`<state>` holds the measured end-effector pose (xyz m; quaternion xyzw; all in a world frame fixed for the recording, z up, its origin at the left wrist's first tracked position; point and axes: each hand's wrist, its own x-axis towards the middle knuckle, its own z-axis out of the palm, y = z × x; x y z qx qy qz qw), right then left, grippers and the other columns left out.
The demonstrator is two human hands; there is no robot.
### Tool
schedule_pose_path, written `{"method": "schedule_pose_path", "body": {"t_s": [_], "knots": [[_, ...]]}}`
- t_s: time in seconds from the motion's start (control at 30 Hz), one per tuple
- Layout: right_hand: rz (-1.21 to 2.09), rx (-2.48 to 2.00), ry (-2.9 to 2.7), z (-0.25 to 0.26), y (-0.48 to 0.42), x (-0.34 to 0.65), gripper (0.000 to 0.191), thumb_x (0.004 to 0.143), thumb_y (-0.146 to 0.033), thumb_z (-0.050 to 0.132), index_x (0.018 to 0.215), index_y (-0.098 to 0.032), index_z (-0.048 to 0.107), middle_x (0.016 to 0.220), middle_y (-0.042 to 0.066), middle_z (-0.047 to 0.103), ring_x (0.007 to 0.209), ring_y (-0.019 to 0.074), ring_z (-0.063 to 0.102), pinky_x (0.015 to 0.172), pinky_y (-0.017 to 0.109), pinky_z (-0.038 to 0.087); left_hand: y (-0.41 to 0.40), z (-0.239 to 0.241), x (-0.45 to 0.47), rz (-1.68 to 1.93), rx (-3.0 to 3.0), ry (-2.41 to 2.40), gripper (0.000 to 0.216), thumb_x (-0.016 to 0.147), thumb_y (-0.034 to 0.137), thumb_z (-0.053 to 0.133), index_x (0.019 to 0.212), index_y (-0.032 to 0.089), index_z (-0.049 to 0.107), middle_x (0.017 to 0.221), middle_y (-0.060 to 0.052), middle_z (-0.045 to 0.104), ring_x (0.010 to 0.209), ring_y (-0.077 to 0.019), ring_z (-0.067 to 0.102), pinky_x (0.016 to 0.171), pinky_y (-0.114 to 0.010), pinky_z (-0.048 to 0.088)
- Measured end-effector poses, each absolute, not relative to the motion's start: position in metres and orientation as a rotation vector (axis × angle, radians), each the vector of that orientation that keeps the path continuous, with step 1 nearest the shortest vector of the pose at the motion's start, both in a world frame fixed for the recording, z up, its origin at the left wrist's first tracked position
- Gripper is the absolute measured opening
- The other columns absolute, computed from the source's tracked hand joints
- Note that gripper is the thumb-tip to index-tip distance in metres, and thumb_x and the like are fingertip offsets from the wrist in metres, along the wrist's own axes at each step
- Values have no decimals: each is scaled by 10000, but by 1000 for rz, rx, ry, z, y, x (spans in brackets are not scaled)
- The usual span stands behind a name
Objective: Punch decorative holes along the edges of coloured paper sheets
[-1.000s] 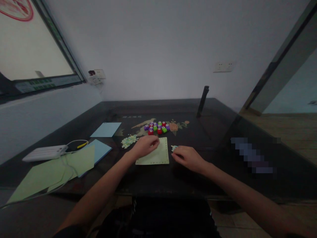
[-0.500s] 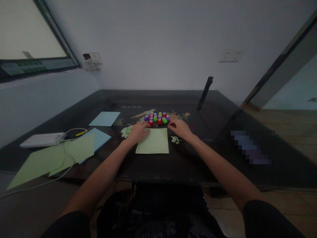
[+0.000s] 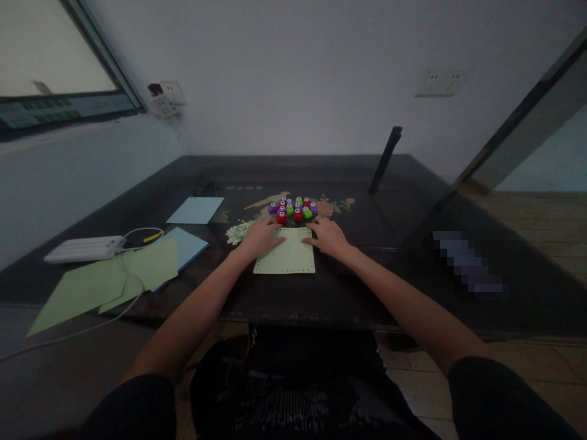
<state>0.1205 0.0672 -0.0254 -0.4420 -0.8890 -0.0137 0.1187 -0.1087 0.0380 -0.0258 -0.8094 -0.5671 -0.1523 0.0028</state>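
Note:
A light green sheet of paper (image 3: 285, 260) with small holes along its edges lies on the dark table. My left hand (image 3: 260, 238) rests at its upper left corner, thumb stretched onto the sheet and fingers apart from it. On the opposite side my right hand (image 3: 331, 238) is spread, with its thumb and fingers touching the right edge. Just beyond the sheet stand several small red, purple and green craft punches (image 3: 293, 209), close to my fingertips. Beside my left hand sits a pile of paper bits (image 3: 237, 232). My right hand covers the smaller pile of bits.
Blue paper (image 3: 196, 210) and green sheets (image 3: 92, 287) lie to the left, by a white power bank (image 3: 85, 249) with a cable (image 3: 132, 275). A black upright stick (image 3: 385, 160) stands at the back right. A blurred object (image 3: 468, 263) lies far right.
My right hand has moved from beside the punches down and left onto the sheet's right edge, its fingers opening out of a pinch. My left hand stays by the left corner. The view has tilted slightly.

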Motion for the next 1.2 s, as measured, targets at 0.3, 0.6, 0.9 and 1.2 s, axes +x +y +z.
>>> {"method": "schedule_pose_path", "body": {"t_s": [0.3, 0.6, 0.9, 1.2], "knots": [[-58, -1311, -2501, -21, 58, 119, 405, 783, -454, 625, 1081, -184, 577, 1071, 101, 591, 980, 261, 548, 746, 342, 388, 37, -21, -107, -529, -2466, -1736, 310, 755, 333, 617, 1030, 191, 638, 1089, -93, 624, 1001, -268, 565, 856, -385, 425], [-73, -1296, -2467, -23, 57, 118, 403, 746, -419, 669, 1046, -182, 541, 1012, 81, 605, 926, 244, 570, 706, 327, 388, 43, -20, -112, -674, -2503, -1675, 127, 810, 236, 545, 870, 216, 655, 893, -30, 696, 856, -195, 624, 827, -329, 419], [-89, -1304, -2457, -25, 57, 118, 393, 757, -433, 653, 1048, -191, 549, 1011, 79, 615, 931, 248, 562, 715, 332, 395, 43, -19, -113, -702, -2390, -1751, 136, 815, 307, 558, 841, 235, 671, 785, -16, 698, 756, -182, 626, 779, -291, 437], [-66, -1300, -2456, -24, 55, 118, 364, 773, -423, 640, 1031, -183, 550, 1008, 88, 616, 951, 251, 552, 729, 335, 391, 46, -25, -119, -741, -2357, -1702, 196, 825, 332, 537, 886, 245, 701, 854, -42, 713, 823, -210, 638, 777, -308, 461]]}}
